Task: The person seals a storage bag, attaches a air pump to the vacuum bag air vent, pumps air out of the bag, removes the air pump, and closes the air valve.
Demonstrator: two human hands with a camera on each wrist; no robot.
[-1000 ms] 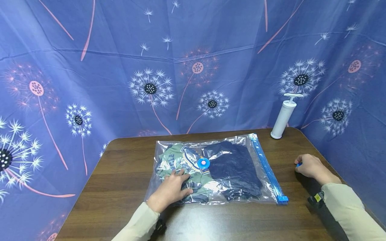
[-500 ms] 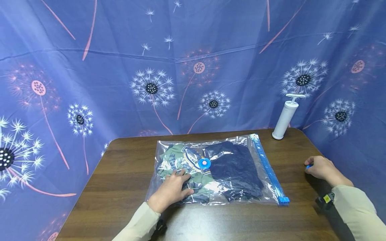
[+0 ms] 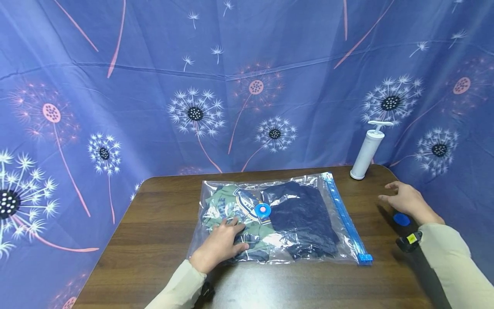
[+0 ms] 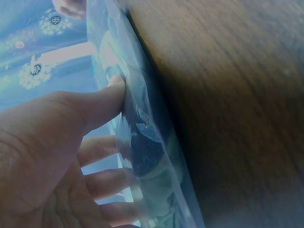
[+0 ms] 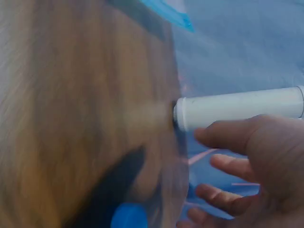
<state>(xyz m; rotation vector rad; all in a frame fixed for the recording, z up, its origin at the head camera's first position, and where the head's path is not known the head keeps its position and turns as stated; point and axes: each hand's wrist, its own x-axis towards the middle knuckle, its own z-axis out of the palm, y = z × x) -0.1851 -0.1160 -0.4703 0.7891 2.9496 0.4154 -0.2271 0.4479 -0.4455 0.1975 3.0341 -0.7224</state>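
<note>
A clear zip bag (image 3: 332, 223) lies flat on the table with folded clothes inside, a green printed shirt (image 3: 227, 201) at its left and a dark navy garment (image 3: 301, 214) at its right. On top of the bag is a round blue valve (image 3: 263, 210) with a pink centre. My left hand (image 3: 221, 242) rests on the bag's lower left part, fingers spread. My right hand (image 3: 411, 201) hovers over the table's right side with loose fingers and holds nothing. Below it a round blue cap (image 3: 402, 219) lies on the table. A white hand pump (image 3: 367, 154) stands upright beyond that hand.
The brown wooden table (image 3: 154, 223) has rounded back corners. A blue curtain (image 3: 231, 43) with dandelion prints hangs behind it and along both sides. The bag's blue zip strip (image 3: 345, 214) runs down its right edge, with a slider (image 3: 365, 259) at the near end.
My right hand moved right with the blue cap, let it go on the table, then lifted and opened toward the pump. My left hand stayed on the bag.
</note>
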